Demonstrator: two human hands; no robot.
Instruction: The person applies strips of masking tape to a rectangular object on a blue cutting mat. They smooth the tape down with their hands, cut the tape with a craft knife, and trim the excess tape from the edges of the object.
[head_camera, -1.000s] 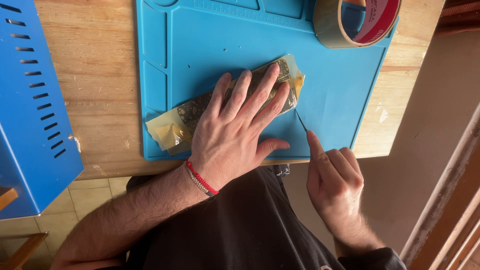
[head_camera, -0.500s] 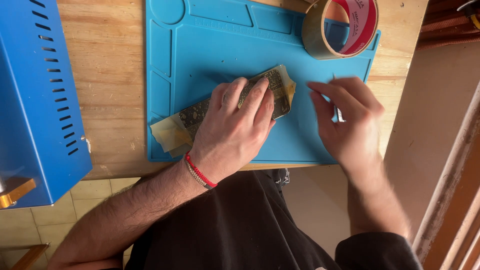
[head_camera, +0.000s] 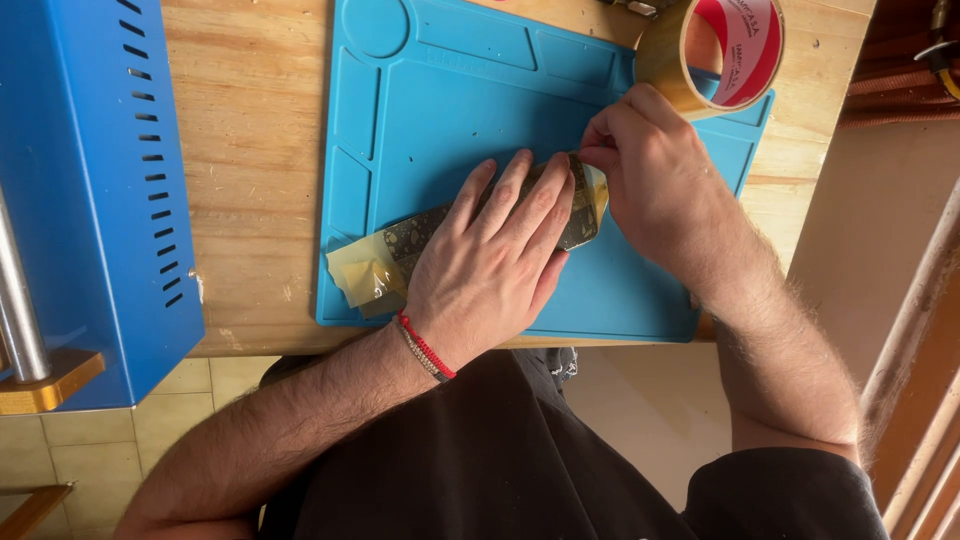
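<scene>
Flat on the blue mat lies one dark, speckled strip-shaped piece, long and thin like a circuit board, with yellowish translucent tape wrinkled over its near-left end and more of the same tape folded at its far-right end. The left hand is spread flat on top of it, fingers together and stretched along its length, pressing it down and hiding its middle. The right hand is bent at the far end, thumb and fingertips pinched together on the tape edge there; whether anything else sits between those fingers cannot be told. The two hands meet at that end, touching or nearly so.

The mat is one soft-looking, matte blue sheet with moulded shallow compartments, a round one and several rectangular ones, along its far and left borders. It rests on a pale wooden desk with visible grain. Just beyond the right hand one roll of brownish packing tape stands on edge, its inner core red and white. At the left, well apart, stands one blue metal box with rows of slanted vent slits. A red cord bracelet circles the left wrist.
</scene>
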